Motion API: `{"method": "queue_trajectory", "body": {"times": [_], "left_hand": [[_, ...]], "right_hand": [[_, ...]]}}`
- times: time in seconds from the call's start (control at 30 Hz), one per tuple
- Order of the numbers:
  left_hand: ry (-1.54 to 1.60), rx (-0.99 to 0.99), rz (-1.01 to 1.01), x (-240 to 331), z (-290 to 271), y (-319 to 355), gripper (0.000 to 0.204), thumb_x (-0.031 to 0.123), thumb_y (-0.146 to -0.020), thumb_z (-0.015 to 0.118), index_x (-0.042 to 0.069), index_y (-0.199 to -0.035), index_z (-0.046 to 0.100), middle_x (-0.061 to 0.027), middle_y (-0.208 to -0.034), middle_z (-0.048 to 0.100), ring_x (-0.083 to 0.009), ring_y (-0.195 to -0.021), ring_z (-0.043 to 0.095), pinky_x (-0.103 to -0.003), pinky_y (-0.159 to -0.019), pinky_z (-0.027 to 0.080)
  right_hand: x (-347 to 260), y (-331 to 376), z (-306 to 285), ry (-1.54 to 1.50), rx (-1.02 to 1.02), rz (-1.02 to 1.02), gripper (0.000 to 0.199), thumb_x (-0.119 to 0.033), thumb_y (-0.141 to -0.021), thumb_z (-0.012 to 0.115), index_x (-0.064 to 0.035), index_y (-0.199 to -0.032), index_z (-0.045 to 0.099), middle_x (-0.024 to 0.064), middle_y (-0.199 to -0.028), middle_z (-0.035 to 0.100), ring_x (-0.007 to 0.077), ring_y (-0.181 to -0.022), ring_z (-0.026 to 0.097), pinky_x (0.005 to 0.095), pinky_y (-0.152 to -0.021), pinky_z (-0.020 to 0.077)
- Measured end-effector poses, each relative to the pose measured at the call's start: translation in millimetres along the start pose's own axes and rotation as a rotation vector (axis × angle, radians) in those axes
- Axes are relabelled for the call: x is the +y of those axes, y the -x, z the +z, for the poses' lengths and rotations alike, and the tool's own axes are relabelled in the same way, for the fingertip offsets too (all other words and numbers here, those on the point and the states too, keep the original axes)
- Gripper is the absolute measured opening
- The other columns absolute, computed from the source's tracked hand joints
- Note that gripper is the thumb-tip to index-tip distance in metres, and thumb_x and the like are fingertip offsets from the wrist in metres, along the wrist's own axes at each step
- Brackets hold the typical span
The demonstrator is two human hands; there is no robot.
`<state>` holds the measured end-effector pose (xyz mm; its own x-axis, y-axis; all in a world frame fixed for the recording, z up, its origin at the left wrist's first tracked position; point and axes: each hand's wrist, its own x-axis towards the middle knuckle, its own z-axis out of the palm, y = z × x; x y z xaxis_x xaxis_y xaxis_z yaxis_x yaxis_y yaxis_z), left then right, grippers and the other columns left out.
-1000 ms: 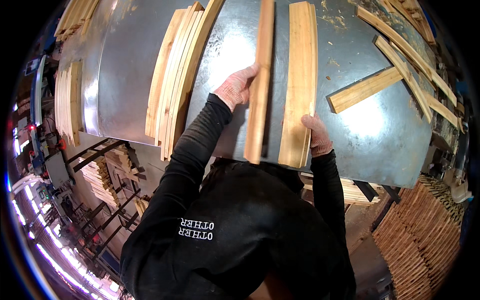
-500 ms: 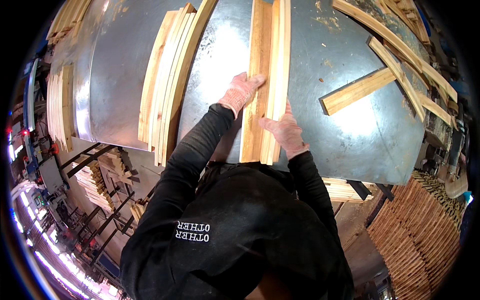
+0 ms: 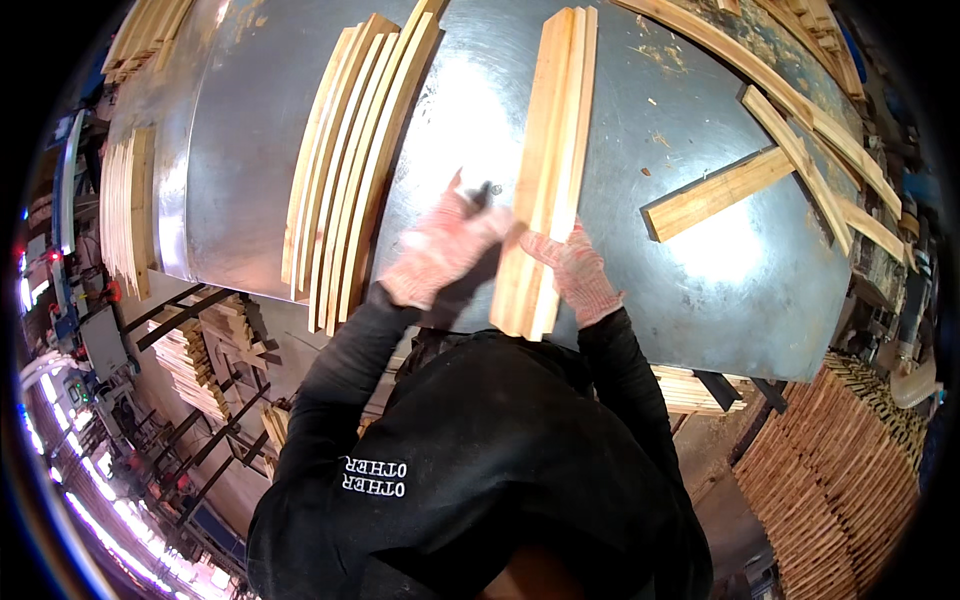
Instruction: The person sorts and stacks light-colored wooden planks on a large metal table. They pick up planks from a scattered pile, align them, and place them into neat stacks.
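Several pale wooden strips (image 3: 548, 150) lie side by side on the metal tabletop in front of me, pointing away from my body. My right hand (image 3: 578, 272), in a pinkish knit glove, grips them at the right edge near their close end, its thumb over the top. My left hand (image 3: 448, 250), gloved alike and slightly blurred, is just left of these strips with its thumb and fingers apart. Its fingertips come close to the strips' left edge; whether they touch, I cannot tell. Further left stands a row of curved wooden strips (image 3: 350, 170).
A short board (image 3: 715, 195) and curved strips (image 3: 800, 160) lie at the right of the metal table (image 3: 640, 300). Another bundle of strips (image 3: 125, 205) sits at the far left. Tall wood stacks (image 3: 830, 480) stand lower right, and more wood (image 3: 190, 370) rests on a rack lower left.
My left hand has come off the strips and moved left and nearer to me. The strips now slant slightly, their far ends further right. My right hand keeps its grip.
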<state>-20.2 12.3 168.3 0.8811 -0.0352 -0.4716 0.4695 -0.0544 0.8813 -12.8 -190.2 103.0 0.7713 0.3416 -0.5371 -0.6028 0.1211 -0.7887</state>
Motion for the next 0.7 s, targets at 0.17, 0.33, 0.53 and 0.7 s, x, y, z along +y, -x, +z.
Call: {"method": "queue_trajectory", "body": {"times": [0.17, 0.33, 0.53, 0.7], "left_hand": [[0.366, -0.172, -0.149, -44.2, 17.1, -21.5, 0.069, 0.016, -0.09, 0.073, -0.003, -0.149, 0.041, -0.0129, -0.13, 0.063, -0.0209, -0.117, 0.062, -0.035, -0.104, 0.05], [0.442, -0.096, -0.218, -82.5, 7.0, -39.2, 0.058, 0.012, -0.093, 0.068, -0.003, -0.145, 0.047, -0.0113, -0.124, 0.066, -0.0192, -0.114, 0.063, -0.036, -0.102, 0.052], [0.127, -0.001, -0.116, -64.0, 42.8, -40.1, 0.051, 0.031, -0.092, 0.076, -0.002, -0.127, 0.058, -0.0086, -0.105, 0.068, -0.0136, -0.088, 0.063, -0.029, -0.074, 0.055], [0.632, -0.074, -0.321, -79.2, 28.5, -34.5, 0.048, 0.03, -0.095, 0.073, 0.0, -0.13, 0.058, -0.0104, -0.113, 0.068, -0.0185, -0.098, 0.069, -0.034, -0.081, 0.058]], "right_hand": [[-14.5, -4.1, -26.8, 0.187, -0.282, -0.188, 0.044, -0.032, -0.099, 0.065, -0.0027, -0.13, 0.056, 0.0102, -0.108, 0.069, 0.0212, -0.093, 0.067, 0.0322, -0.083, 0.0548], [-29.3, -6.1, -29.5, -0.256, -0.074, 0.088, 0.054, -0.041, -0.104, 0.055, 0.0021, -0.136, 0.05, 0.0109, -0.104, 0.07, 0.0213, -0.094, 0.068, 0.0298, -0.085, 0.0549], [12.0, -6.0, -18.0, 0.432, 0.078, -0.293, 0.044, -0.03, -0.103, 0.059, -0.0008, -0.135, 0.054, 0.0128, -0.109, 0.067, 0.0236, -0.1, 0.067, 0.0336, -0.088, 0.0556], [-33.6, 8.5, -24.4, -0.626, -0.28, 0.153, 0.054, -0.043, -0.106, 0.049, 0.0064, -0.127, 0.053, 0.014, -0.1, 0.065, 0.0238, -0.085, 0.065, 0.0408, -0.08, 0.0572]]}}
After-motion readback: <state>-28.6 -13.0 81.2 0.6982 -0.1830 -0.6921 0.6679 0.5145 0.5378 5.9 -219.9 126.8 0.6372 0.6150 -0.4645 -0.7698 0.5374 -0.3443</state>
